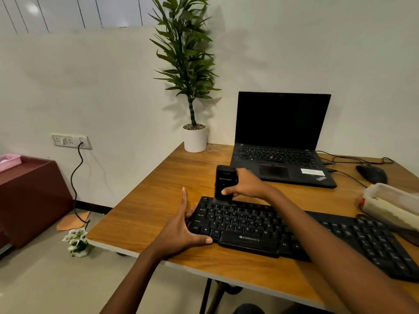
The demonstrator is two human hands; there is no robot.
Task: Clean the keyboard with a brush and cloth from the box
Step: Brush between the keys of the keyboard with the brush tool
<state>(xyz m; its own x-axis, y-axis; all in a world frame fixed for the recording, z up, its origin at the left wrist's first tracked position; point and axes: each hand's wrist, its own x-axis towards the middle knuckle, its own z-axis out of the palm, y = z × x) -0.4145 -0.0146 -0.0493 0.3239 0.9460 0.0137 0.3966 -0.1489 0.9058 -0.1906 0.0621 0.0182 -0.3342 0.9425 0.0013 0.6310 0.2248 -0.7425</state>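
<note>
Two brands: ZEBRONICS keyboard, ThinkPad laptop.

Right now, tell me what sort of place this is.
Probably a small office or home workstation. A wooden desk stands against a plain wall, with an open laptop, a mouse and a separate keyboard on it, and a potted plant at its back corner.

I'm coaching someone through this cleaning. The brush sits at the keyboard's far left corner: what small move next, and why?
Probably sweep the brush rightward along the top row. The right hand holds it upright, bristles on the keyboard at its far left corner; the left hand braces its edge; most keys lie rightward.
</note>
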